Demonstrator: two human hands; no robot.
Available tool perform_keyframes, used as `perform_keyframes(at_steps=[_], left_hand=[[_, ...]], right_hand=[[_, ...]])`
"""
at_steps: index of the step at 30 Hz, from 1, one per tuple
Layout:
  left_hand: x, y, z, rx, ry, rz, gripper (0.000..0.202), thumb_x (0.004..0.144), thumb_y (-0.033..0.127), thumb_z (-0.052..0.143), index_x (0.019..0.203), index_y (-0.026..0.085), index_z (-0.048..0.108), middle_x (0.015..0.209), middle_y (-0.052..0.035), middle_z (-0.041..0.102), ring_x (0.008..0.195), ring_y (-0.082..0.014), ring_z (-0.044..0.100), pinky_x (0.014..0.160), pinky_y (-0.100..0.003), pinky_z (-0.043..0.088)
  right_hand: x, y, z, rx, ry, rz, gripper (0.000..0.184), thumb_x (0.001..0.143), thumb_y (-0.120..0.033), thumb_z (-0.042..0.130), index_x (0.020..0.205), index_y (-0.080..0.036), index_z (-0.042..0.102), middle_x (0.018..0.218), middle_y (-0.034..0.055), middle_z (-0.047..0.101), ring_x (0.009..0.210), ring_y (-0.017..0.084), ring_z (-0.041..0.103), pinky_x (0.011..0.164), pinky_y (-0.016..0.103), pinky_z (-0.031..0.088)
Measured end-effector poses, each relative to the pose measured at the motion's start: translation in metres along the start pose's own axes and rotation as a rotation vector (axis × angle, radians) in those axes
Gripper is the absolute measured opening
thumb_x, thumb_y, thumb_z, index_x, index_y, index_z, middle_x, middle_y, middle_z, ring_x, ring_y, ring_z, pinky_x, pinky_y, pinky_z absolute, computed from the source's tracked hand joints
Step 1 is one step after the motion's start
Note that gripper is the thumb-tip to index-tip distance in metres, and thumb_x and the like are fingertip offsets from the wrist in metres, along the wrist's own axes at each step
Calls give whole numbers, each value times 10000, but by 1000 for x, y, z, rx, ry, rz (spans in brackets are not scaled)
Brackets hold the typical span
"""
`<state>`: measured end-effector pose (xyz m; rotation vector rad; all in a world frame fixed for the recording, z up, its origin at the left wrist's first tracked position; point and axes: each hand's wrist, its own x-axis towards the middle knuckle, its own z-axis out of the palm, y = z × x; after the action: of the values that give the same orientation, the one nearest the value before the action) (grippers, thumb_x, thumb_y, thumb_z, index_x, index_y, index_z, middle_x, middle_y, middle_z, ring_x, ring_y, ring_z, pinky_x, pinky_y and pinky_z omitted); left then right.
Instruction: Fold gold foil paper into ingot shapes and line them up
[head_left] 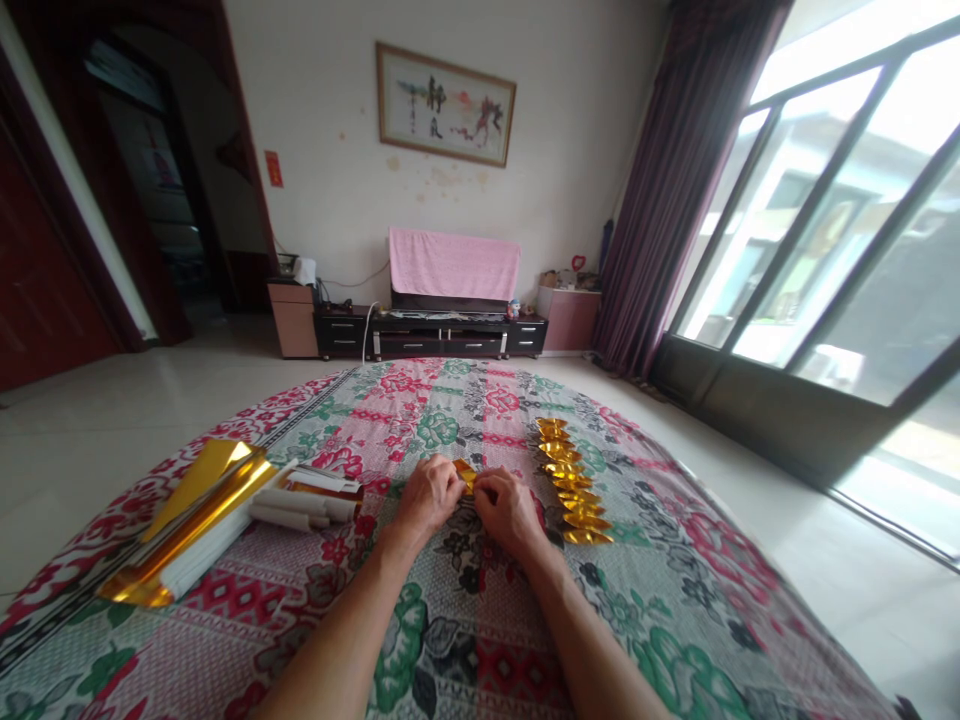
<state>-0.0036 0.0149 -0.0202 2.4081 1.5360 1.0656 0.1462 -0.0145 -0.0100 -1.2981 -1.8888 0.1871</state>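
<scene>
Between my two hands is a small piece of gold foil paper [466,474], partly covered by the fingers. My left hand [429,497] pinches its left side, and my right hand [508,508] pinches its right side. Both are closed, close together above the patterned cloth. To the right lies a column of several folded gold paper ingots [574,482], pointed at both ends. On the left are a stack of gold foil sheets [217,510], curled with white backs showing, and some rolled white-backed pieces [304,503].
A flowered cloth [420,640] covers the bed-like surface under my arms. Beyond it stand a low black cabinet [450,338] and a television under a pink towel [454,262]. A purple curtain [660,190] and large windows are at the right.
</scene>
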Motion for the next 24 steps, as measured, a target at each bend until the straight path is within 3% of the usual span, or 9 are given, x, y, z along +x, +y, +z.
perform_keyframes(at_steps=[24], left_hand=[[0, 0, -1, -25, -13, -15, 89, 761, 172, 559, 674, 174, 540, 761, -38, 564, 772, -172, 515, 752, -311, 407]], right_hand=[[-1, -2, 3, -98, -40, 74, 136, 787, -171, 522, 728, -199, 642, 790, 26, 617, 767, 135, 558, 701, 211, 372]])
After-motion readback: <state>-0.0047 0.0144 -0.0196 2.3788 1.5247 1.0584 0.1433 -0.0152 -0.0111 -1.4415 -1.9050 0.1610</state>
